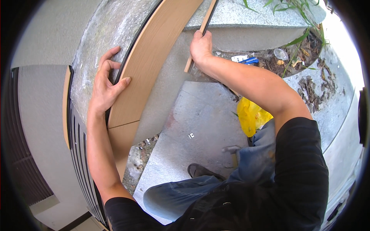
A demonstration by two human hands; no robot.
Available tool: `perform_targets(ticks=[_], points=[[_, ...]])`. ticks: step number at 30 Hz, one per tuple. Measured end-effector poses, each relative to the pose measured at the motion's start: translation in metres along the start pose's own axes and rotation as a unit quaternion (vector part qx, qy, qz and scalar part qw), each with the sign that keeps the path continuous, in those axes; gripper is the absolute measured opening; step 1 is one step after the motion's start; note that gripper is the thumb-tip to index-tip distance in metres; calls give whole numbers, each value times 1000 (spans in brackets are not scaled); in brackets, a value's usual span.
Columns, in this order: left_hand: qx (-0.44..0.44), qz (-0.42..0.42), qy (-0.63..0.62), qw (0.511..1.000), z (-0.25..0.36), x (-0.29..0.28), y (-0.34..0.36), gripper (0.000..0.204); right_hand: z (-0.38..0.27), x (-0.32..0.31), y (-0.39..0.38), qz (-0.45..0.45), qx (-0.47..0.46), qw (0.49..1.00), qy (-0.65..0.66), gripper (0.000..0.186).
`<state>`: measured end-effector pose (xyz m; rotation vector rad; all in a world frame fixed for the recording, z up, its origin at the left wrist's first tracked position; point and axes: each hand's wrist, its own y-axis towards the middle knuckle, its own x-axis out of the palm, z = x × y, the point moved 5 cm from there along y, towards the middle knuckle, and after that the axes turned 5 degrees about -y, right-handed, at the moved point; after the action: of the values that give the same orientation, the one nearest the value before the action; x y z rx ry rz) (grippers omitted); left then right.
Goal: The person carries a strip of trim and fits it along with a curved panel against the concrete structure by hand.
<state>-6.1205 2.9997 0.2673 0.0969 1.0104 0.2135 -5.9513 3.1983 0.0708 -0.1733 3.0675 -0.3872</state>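
Observation:
A long wood-grain board (154,50) with a black left edge runs up and away along a stone ledge. My left hand (105,85) holds that edge, thumb on the face and fingers bent over the black side. Just below the hand a dark seam crosses, and a second wood-grain piece (122,140) continues beyond it, partly behind my left forearm. Farther right, my right hand (201,48) is closed around a narrow wood-grain strip (207,17) with a dark side. The strip's lower end sticks out below the fist; its far end leaves the picture.
Black slatted panelling (81,142) stands at the left by a beige wall (44,100). A yellow plastic bag (248,113) lies near my leg. Beyond my right forearm are a blue object (251,61), dry leaves (310,90) and green plants (300,9). Grey stone slabs (200,104) lie below.

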Motion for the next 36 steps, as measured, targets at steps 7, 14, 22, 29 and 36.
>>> perform_targets(ticks=[7, 14, 22, 29, 36], points=[[-4, -3, 13, 1000, 1, -1, -2, 38, 10, 12, 11, -20, 1, 999, -25, 45], [2, -4, 7, 1000, -1, 2, 1, 38, 29, 35, 44, -75, -65, 995, -25, 37], [-1, -4, 8, 1000, 3, 0, 2, 36, 14, 31, 45, -113, -44, 992, -15, 31], [-7, -4, 18, 1000, 1, 2, 0, 36, 10, 15, 20, -111, 29, 991, 75, 36], [7, -5, 17, 1000, 1, -3, -1, 38, 21, -91, -14, -293, 117, 946, 74, 49]])
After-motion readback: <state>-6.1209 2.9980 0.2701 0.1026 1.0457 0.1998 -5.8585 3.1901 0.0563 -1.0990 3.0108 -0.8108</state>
